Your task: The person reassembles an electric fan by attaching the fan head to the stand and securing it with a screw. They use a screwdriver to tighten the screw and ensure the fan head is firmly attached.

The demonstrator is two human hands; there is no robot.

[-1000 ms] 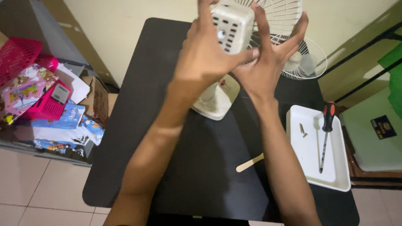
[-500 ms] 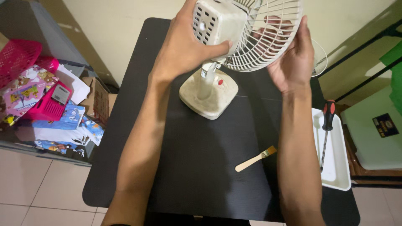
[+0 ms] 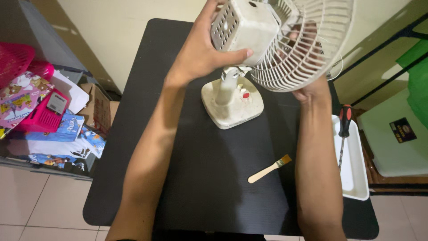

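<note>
A small white desk fan stands on a black table [image 3: 209, 178]. Its square base [image 3: 232, 105] rests near the table's far middle. My left hand [image 3: 200, 49] grips the fan's boxy motor housing [image 3: 243, 27] from the left side. My right hand [image 3: 312, 87] reaches behind the round wire grille [image 3: 307, 49] and holds it; the fingers show through the wires. The fan head is tilted, with the grille facing right and away from me.
A small wooden-handled brush [image 3: 269, 168] lies on the table near my right forearm. A white tray [image 3: 354, 178] at the right edge holds a red-and-black screwdriver [image 3: 343, 129]. Pink baskets and papers [image 3: 40, 111] pile up on the left.
The fan head has turned from facing me with its back to pointing its grille right. My right hand slid from the housing to behind the grille. The base shifted slightly.
</note>
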